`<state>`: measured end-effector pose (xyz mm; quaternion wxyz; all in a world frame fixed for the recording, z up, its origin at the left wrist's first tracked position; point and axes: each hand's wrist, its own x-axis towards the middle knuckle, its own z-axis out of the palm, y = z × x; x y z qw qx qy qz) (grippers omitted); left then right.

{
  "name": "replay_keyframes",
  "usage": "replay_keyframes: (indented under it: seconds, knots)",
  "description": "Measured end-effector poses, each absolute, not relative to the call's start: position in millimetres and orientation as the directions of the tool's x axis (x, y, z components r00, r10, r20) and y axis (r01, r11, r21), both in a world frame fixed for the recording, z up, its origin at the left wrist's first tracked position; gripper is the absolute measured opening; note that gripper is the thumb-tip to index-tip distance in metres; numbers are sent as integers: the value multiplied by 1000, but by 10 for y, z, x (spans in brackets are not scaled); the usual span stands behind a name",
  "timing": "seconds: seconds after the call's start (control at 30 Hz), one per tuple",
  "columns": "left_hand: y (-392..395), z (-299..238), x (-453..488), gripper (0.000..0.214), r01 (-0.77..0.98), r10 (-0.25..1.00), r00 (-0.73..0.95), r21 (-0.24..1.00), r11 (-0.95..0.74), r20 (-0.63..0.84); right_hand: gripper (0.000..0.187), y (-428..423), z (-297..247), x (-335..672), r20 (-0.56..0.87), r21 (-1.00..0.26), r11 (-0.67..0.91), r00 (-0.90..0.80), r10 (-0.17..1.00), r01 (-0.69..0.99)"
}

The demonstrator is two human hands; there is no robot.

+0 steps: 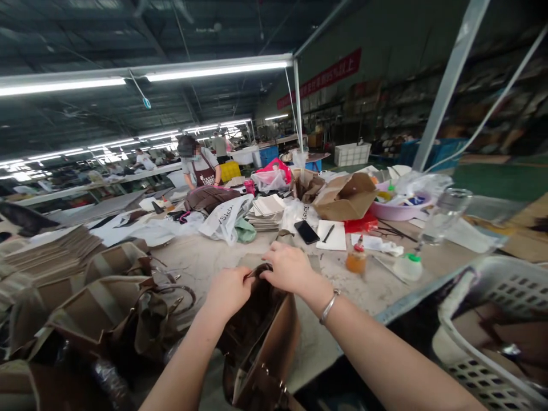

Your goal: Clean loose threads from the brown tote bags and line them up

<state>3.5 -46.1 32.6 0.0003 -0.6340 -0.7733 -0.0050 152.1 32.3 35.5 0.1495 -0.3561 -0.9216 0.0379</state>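
Observation:
A brown handbag (280,337) stands open-mouthed on the worktable in front of me, its dark inside showing. My left hand (230,291) pinches the far rim of the bag from the left. On the same rim, close beside it, my right hand (289,268) has its fingers closed over the edge. A metal bangle (329,307) sits on my right wrist. Several more brown and beige bags (94,302) are crowded together to the left of my left arm.
A white basket (505,279) with brown pieces stands at the right. Beyond my hands lie a phone (306,232), an orange glue bottle (356,261), a green-capped bottle (409,266) and a cardboard box (345,197). Stacked sheets (51,257) lie left. A co-worker (201,162) stands across the table.

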Motion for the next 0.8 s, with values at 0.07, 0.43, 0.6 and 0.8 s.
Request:
replay_keyframes:
  seconds: [0.07,0.43,0.6,0.8]
  knots:
    - [-475,346,12,23,985,987,-161,69,161,-4,23,324,360,1513,244,-158,761,-721,648,630]
    - [-380,280,72,25,982,981,-185,38,184,57,20,323,333,1517,321,-149,799,-736,596,583]
    - [-368,269,67,28,980,978,-199,27,197,63,16,334,319,1493,294,-150,779,-725,623,609]
    - [-336,247,51,28,982,979,-190,4,190,73,18,312,329,1472,290,-151,730,-676,677,666]
